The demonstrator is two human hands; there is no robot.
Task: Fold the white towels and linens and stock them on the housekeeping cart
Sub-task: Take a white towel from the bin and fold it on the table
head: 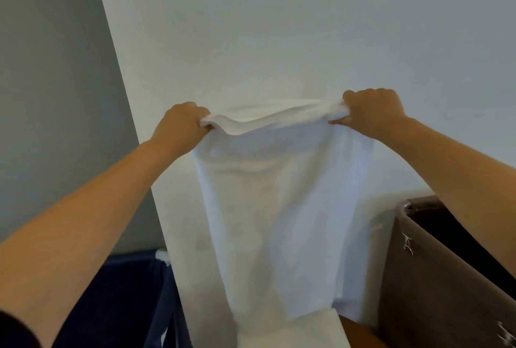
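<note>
- Left hand (181, 121) and right hand (372, 109), fingers curled, grip the white towel's (279, 208) top corners at mid-frame.
- Towel hangs before a white wall (279, 26).

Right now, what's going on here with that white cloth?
A person is holding a white towel up in front of a pale wall. The left hand grips one top corner and the right hand the other, so the towel hangs straight down between them, not yet folded small. A brown bin stands to the right and a dark blue fabric bag to the left.
</note>
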